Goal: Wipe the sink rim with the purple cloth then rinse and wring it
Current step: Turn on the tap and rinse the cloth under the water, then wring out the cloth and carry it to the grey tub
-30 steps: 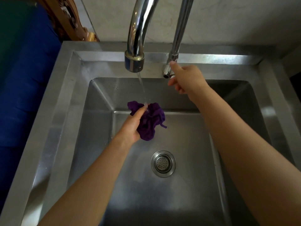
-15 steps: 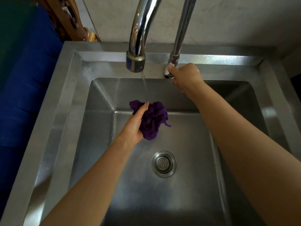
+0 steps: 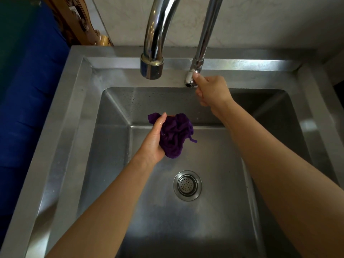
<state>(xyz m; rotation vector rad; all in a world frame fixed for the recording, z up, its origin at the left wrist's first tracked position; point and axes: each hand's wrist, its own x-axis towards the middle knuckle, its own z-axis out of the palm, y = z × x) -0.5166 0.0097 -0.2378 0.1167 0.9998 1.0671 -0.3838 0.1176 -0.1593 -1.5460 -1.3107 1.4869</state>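
Nearest, a round perforated metal drain strainer [image 3: 187, 185] sits in the floor of the stainless-steel sink [image 3: 78, 116]. Above the basin, just beyond the strainer, the left hand [image 3: 153, 144] is closed around a crumpled purple cloth [image 3: 176, 135], which bunches out to the right of the palm, clear of the basin floor. Farther back, the right hand [image 3: 212, 91] has its thumb and curled fingers pinching the short chrome tap handle [image 3: 190, 79] over the rear rim. Left of it hangs the curved chrome spout [image 3: 152, 68].
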